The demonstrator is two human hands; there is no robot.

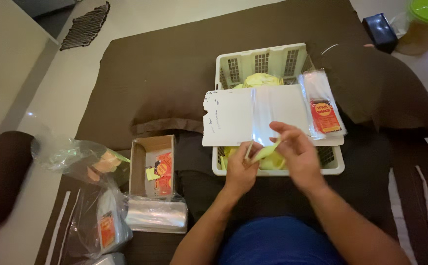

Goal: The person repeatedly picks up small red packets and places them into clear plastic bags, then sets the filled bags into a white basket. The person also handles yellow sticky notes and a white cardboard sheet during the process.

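Over the near rim of the white basket (277,169), the left hand (241,172) and right hand (300,154) both pinch a pale yellow-green strip (265,153) (apparently mid-fold), a step calling for steady fingertips.

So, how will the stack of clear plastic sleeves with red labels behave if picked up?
The stack of clear plastic sleeves probably flops and slides apart: thin glossy film, overhanging the white slotted plastic basket. Likely very light.

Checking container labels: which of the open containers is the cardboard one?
The small brown box left of the hands, holding red-printed packets; the other, the white slatted basket, is plastic and larger.
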